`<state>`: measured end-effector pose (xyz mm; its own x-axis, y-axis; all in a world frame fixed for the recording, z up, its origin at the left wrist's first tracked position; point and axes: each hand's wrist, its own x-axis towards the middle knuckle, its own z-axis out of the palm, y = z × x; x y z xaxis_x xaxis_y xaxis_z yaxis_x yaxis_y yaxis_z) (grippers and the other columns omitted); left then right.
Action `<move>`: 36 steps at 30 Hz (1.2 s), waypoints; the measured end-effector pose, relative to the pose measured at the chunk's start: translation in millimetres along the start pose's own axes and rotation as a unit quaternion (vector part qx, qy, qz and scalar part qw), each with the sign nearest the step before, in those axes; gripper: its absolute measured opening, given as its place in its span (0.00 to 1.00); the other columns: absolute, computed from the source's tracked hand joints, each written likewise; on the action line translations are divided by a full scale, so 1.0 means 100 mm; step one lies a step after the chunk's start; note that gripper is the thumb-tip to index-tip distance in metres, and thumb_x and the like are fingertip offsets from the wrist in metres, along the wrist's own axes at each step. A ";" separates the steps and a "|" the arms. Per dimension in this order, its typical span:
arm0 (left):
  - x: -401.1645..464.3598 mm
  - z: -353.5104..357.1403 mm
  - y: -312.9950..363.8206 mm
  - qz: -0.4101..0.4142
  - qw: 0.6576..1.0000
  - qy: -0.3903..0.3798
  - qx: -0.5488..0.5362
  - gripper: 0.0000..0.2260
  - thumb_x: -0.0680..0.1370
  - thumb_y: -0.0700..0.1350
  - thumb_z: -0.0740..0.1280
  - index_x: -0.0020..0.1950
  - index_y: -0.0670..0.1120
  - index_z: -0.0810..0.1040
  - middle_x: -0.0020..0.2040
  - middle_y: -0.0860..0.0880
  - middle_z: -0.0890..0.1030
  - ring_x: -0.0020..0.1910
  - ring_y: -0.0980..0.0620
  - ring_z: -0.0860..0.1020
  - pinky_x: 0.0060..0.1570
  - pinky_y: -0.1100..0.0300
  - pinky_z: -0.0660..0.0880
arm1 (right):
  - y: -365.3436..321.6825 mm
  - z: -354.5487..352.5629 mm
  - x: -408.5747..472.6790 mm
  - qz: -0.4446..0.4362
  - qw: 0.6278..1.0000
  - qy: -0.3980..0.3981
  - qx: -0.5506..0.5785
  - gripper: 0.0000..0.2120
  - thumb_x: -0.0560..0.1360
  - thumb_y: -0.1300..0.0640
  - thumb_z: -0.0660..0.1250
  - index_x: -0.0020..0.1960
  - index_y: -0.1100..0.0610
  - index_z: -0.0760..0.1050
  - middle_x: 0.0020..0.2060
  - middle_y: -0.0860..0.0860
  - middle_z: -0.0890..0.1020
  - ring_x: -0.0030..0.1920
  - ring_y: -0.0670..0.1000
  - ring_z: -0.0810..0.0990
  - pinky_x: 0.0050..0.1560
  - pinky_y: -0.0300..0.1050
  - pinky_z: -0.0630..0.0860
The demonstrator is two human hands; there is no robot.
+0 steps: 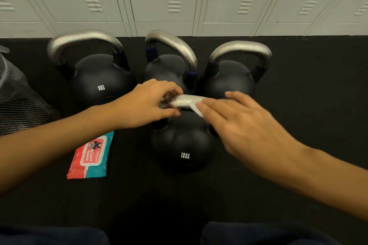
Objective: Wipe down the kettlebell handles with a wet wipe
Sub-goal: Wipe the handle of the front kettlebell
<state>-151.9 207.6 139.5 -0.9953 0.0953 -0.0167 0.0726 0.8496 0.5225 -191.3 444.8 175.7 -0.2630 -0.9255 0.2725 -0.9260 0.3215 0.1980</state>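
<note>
Left hand (pixel 147 103) is gripping the 12KG kettlebell's handle (pixel 180 100) at frame center; right hand (pixel 237 123), fingers straight, is pressing a wipe (pixel 197 109) onto it. Wipes pack (pixel 90 155) is lying lower left.

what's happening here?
A person is wiping the handle of the 12KG kettlebell, the nearest of four on the black floor. The left hand grips the handle's left end; the right hand presses a white wet wipe onto its right side. The wipes pack lies on the floor to the left. The three far handles look beaded with droplets.
</note>
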 end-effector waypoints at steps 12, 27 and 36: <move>-0.13 -0.02 -0.09 -0.001 0.998 0.046 -0.045 0.26 0.70 0.54 0.72 0.66 0.52 0.72 0.59 0.57 0.74 0.57 0.60 0.72 0.58 0.65 0.69 | 0.29 0.34 0.05 0.184 0.942 0.021 0.278 0.09 0.82 0.57 0.61 0.54 0.56 0.79 0.46 0.44 0.80 0.48 0.48 0.78 0.51 0.50 0.75; -0.17 -0.03 -0.15 -0.045 0.996 0.012 -0.082 0.27 0.71 0.49 0.74 0.69 0.51 0.69 0.57 0.57 0.76 0.54 0.63 0.75 0.53 0.72 0.71 | 0.03 0.42 0.39 0.239 0.880 0.001 0.411 0.20 0.83 0.51 0.57 0.42 0.63 0.77 0.31 0.58 0.76 0.33 0.53 0.72 0.38 0.47 0.67; -0.16 -0.02 -0.18 -0.040 0.996 0.015 -0.083 0.22 0.71 0.49 0.74 0.62 0.51 0.73 0.56 0.55 0.78 0.55 0.59 0.76 0.58 0.59 0.75 | 0.27 0.44 0.39 0.370 0.837 -0.120 0.386 0.20 0.82 0.52 0.54 0.37 0.61 0.69 0.34 0.55 0.74 0.36 0.49 0.71 0.38 0.44 0.65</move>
<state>-137.3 190.0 131.8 -0.9991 0.0137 -0.0394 -0.0154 0.7563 0.6541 -238.8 408.3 150.6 -0.8019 -0.5745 -0.1642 -0.3607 0.6845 -0.6335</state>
